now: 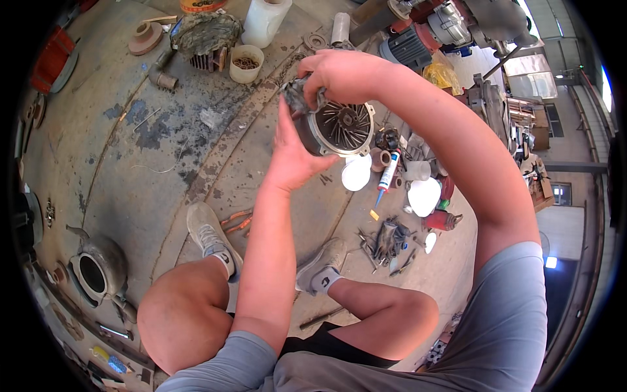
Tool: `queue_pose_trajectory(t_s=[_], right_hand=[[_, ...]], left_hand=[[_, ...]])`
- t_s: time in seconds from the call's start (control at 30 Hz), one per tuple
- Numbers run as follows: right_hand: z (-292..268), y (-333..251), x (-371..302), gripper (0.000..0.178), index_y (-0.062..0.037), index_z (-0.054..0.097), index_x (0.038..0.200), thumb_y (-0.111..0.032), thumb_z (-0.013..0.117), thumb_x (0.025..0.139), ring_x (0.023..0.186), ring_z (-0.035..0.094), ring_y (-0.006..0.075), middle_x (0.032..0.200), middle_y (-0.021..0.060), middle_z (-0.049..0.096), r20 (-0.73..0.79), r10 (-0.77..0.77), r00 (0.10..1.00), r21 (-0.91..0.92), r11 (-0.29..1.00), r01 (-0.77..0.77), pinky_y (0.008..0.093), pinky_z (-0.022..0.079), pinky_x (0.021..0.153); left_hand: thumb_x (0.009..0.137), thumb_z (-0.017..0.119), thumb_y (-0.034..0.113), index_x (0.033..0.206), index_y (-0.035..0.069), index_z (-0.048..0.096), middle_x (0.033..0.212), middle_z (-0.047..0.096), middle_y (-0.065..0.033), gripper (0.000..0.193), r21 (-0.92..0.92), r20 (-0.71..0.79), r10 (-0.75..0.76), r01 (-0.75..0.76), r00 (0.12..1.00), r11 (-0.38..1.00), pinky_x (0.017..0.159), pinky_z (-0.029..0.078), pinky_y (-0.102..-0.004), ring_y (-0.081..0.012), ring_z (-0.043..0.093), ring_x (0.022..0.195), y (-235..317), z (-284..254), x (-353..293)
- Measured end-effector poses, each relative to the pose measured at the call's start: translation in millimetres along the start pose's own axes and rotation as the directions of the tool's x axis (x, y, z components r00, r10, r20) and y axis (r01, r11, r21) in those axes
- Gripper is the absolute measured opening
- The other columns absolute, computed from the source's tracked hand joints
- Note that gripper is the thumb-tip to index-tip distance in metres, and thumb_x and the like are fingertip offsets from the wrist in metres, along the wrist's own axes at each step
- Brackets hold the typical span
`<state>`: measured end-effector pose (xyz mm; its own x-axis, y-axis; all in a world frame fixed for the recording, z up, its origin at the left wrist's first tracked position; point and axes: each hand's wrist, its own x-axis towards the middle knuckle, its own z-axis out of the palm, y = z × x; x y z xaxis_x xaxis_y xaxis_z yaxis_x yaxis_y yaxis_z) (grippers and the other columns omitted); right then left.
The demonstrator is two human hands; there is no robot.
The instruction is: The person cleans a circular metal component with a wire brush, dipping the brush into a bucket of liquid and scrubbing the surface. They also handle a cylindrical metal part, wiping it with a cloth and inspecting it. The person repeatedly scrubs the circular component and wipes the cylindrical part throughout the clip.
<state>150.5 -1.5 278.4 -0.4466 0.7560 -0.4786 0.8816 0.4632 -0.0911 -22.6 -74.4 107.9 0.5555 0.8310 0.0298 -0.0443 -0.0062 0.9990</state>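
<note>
A cylindrical metal motor housing [318, 132] is held up in front of me, its open end facing up and toward the right. Inside its pale flanged rim, dark radial fins [345, 123] surround a central hub. My left hand [292, 160] grips the side of the housing, thumb along the lower rim and fingers up the left side. From above, my right hand [336, 73] reaches over with bent fingers closed on a crumpled grey rag [296, 96], pressed against the housing's upper left edge. The far side of the housing is hidden by my right hand and forearm.
Beyond stand a small bucket of bolts [246, 63] and a white plastic roll [266, 23]. Right of the housing lie a sealant tube [389, 171], white lids [356, 172] and loose tools [390, 240]. Orange-handled pliers [237, 221] rest by my left shoe; a round casting [98, 268] sits left.
</note>
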Motion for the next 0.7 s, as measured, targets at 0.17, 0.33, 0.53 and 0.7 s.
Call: queue_pose_trajectory(t_s=[0.17, 0.33, 0.53, 0.7], right_hand=[[5, 16, -7, 0.029, -0.0228, 0.081, 0.100, -0.004, 0.069, 0.081, 0.128, 0.059, 0.0287, 0.129, 0.0038, 0.064, -0.044, 0.012, 0.999, -0.010, 1.000, -0.012, 0.0425, 0.053, 0.106], [11, 35, -19, 0.031, -0.0215, 0.081, 0.104, -0.003, 0.068, 0.082, 0.125, 0.061, 0.0314, 0.130, 0.0074, 0.063, -0.058, 0.089, 0.994, 0.101, 0.991, -0.082, 0.0428, 0.052, 0.106], [27, 55, -34, 0.032, -0.0185, 0.079, 0.107, -0.002, 0.068, 0.083, 0.124, 0.062, 0.0324, 0.128, 0.0112, 0.064, -0.135, 0.126, 0.983, 0.233, 0.968, -0.092, 0.0424, 0.049, 0.108], [25, 54, -35, 0.031, -0.0173, 0.079, 0.108, -0.003, 0.067, 0.083, 0.123, 0.062, 0.0326, 0.124, 0.0115, 0.065, -0.124, 0.159, 0.979, 0.285, 0.951, -0.118, 0.0423, 0.049, 0.108]], left_hand=[[0.057, 0.101, 0.016, 0.169, 0.013, -0.009, 0.163, 0.034, -0.0239, 0.157, -0.024, -0.014, 0.063, -0.064, 0.998, 0.998, 0.119, 0.043, -0.0473, -0.0353, 0.048, 0.140, 3, 0, 1], [0.057, 0.101, 0.011, 0.169, 0.016, -0.007, 0.164, 0.034, -0.0207, 0.156, -0.073, -0.017, 0.060, -0.061, 0.998, 0.995, 0.119, 0.044, -0.0470, -0.0349, 0.048, 0.140, 9, 0, 1], [0.056, 0.100, 0.010, 0.170, 0.015, -0.003, 0.165, 0.035, -0.0178, 0.154, -0.086, -0.029, 0.099, -0.101, 0.995, 0.991, 0.118, 0.044, -0.0464, -0.0344, 0.049, 0.138, 7, 3, 0], [0.054, 0.100, 0.011, 0.170, 0.013, 0.000, 0.164, 0.037, -0.0168, 0.152, -0.057, -0.036, 0.100, -0.102, 0.994, 0.993, 0.117, 0.044, -0.0456, -0.0339, 0.050, 0.136, 9, -1, 1]])
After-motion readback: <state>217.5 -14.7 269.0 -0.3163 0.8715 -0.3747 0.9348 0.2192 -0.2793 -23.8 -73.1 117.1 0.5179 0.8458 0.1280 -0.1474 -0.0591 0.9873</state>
